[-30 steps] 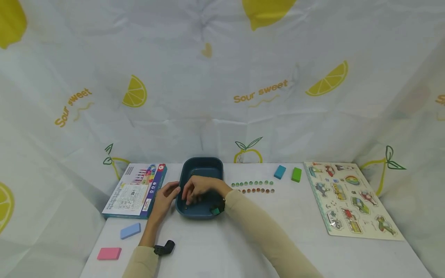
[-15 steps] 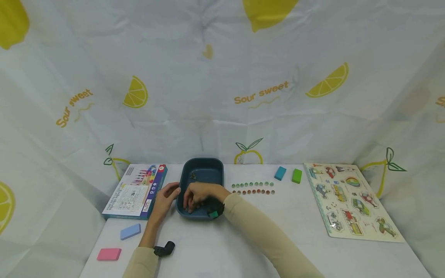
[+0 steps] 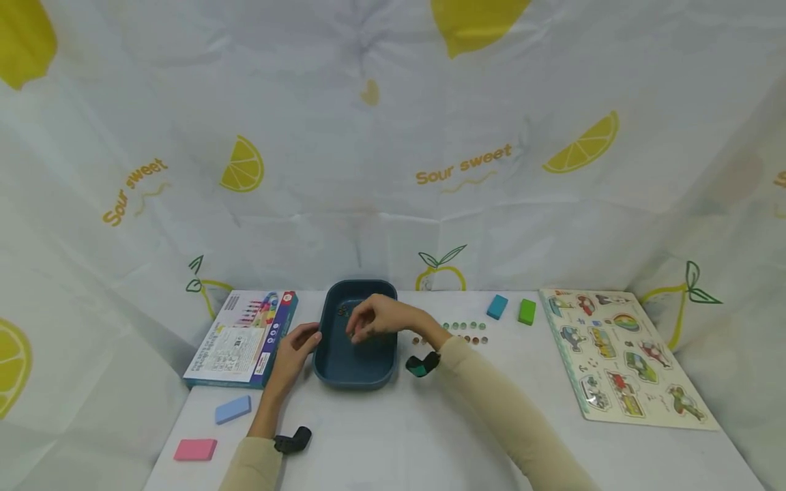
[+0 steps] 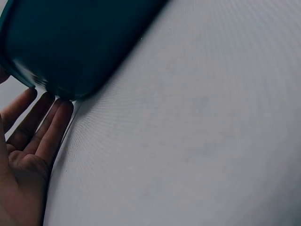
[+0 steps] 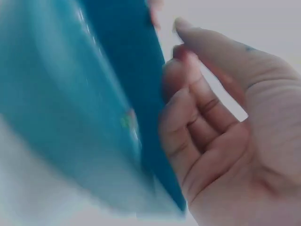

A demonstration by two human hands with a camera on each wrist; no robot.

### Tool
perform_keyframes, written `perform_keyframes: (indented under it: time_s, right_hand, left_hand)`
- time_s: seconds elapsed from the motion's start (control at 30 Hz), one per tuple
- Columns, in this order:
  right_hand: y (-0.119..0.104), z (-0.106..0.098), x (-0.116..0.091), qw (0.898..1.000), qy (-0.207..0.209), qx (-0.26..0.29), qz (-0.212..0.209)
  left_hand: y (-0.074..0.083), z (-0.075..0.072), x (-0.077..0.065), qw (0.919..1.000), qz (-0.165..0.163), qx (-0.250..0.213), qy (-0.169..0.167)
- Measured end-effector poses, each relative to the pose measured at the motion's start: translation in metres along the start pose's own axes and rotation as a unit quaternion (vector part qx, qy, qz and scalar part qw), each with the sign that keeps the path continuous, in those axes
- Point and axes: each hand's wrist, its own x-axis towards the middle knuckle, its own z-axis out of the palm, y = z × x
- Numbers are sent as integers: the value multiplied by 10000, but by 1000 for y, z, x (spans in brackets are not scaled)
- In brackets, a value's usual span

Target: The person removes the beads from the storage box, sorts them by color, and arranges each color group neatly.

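Observation:
My left hand point(image 3: 295, 351) rests at the left side of a dark blue rectangular tray point(image 3: 355, 379), thumb at the rim. In the left wrist view its fingers point(image 4: 54, 127) lie fairly straight against the tray's outer wall. Over the middle of the tray, my right hand point(image 3: 377, 319) has its fingers curled and thumb opposed, pinching a small marble mostly hidden at the fingertips. The right wrist view shows this hand point(image 5: 221, 127) blurred beside the tray wall point(image 5: 127, 56). A few small marbles point(image 3: 342, 310) lie in the tray's back left part.
Right of the tray run two rows of small marbles, green ones point(image 3: 463, 326) behind brownish ones point(image 3: 475, 340), partly behind the right wrist. A boxed set point(image 3: 239, 337) lies left, with blue point(image 3: 233, 409) and pink blocks point(image 3: 195, 449) before it. Blue and green blocks and a picture puzzle board point(image 3: 626, 361) lie right.
My right hand reached down to the tray's front left, then rose back and to the right. A small marble seen there is gone from the tray floor. The left hand stays put.

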Motion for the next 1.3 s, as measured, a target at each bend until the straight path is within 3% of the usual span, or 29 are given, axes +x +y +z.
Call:
perform_keyframes:
  time_s: [0.2,0.43,0.6,0.73,0.93,1.1,1.3]
  right_hand:
    - [33,-33,-84,9936,1103,-29,260]
    - [82,-50,-192,9657,2318,209,1147]
    - [104,-49,-236,9478,2682,-322,1695]
    - [112,-44,-249,9391,2796,-770,1841]
    - [115,-40,-248,9331,2841,-1031,1951]
    - [111,-44,-250,9389,2745,-943,1848]
    - [80,-61,-233,9499,2825,-543,1224]
  left_hand:
    - [1,1,0,10000,-6,36,60]
    - [2,-3,0,10000,8,80,58]
    - [3,-4,0,9999,7,123,81]
    - [2,-3,1,9999,-44,80,66]
    - [-1,0,3,10000,18,47,59]
    - [-3,0,3,10000,61,11,21]
    - [0,3,1,9999,17,92,101]
